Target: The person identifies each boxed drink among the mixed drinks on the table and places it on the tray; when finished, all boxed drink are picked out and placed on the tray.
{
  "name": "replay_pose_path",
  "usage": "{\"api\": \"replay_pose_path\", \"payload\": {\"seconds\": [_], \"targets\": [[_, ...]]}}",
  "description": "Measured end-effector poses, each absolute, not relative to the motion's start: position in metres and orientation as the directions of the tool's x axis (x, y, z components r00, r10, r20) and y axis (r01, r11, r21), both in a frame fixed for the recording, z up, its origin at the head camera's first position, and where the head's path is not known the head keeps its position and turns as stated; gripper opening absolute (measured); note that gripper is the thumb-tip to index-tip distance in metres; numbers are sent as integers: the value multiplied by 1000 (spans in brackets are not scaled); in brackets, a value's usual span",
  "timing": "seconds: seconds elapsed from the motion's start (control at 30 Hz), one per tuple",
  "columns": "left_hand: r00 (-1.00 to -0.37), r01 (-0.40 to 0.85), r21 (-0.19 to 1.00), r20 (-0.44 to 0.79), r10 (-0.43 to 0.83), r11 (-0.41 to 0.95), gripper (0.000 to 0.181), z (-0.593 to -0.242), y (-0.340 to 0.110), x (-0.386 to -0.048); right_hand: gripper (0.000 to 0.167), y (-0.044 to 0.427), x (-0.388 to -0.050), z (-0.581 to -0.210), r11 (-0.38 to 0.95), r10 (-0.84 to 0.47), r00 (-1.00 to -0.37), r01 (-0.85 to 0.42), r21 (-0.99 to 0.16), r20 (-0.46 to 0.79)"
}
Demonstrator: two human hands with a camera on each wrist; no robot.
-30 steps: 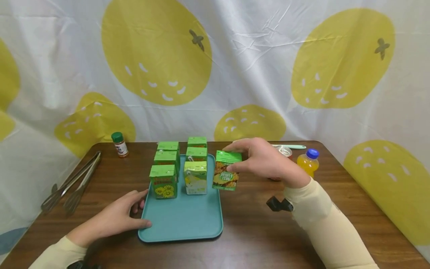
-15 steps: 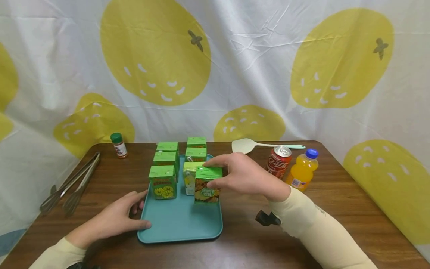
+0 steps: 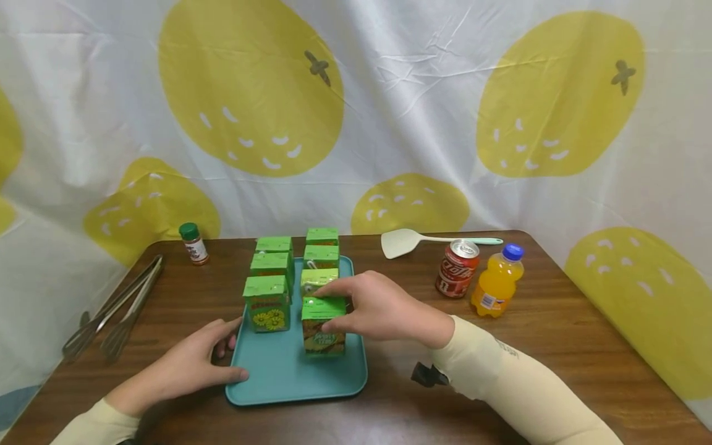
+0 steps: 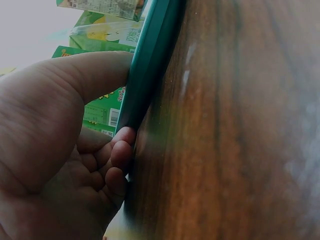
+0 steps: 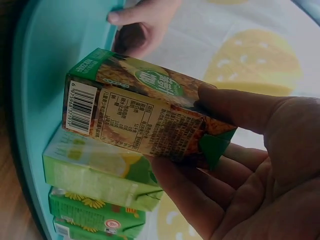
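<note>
My right hand (image 3: 384, 309) pinches a green-topped juice box (image 3: 324, 327) with a brown picture front, thumb on one side and fingers on the other. This box is over the right half of a teal tray (image 3: 289, 380), in front of a pear-printed juice box (image 3: 318, 278). In the right wrist view the held box (image 5: 135, 107) is slightly tilted; whether its base touches the tray I cannot tell. My left hand (image 3: 189, 364) grips the tray's left rim, thumb (image 4: 105, 75) on its inner side and curled fingers against the outside.
More green juice boxes (image 3: 267, 303) stand in two rows on the tray. To the right are a red soda can (image 3: 457, 270), an orange drink bottle (image 3: 497, 284) and a spatula (image 3: 402, 243) behind. Tongs (image 3: 119, 306) and a green-capped spice jar (image 3: 193, 245) lie left.
My right hand has carried the juice box leftward and nearer to me, from the tray's right edge to in front of the pear box. My left hand stays on the rim.
</note>
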State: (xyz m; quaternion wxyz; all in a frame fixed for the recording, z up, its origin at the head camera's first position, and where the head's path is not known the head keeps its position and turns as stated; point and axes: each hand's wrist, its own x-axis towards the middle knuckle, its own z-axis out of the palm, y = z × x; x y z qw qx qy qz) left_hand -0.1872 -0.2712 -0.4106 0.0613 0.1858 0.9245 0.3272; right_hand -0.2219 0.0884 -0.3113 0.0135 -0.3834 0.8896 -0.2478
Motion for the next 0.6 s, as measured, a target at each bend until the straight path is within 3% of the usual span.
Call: {"api": "replay_pose_path", "payload": {"seconds": [0.6], "targets": [[-925, 299, 623, 3, 380, 723, 109, -412, -272, -188, 49, 79, -220, -323, 600, -711, -688, -702, -383, 146]]}}
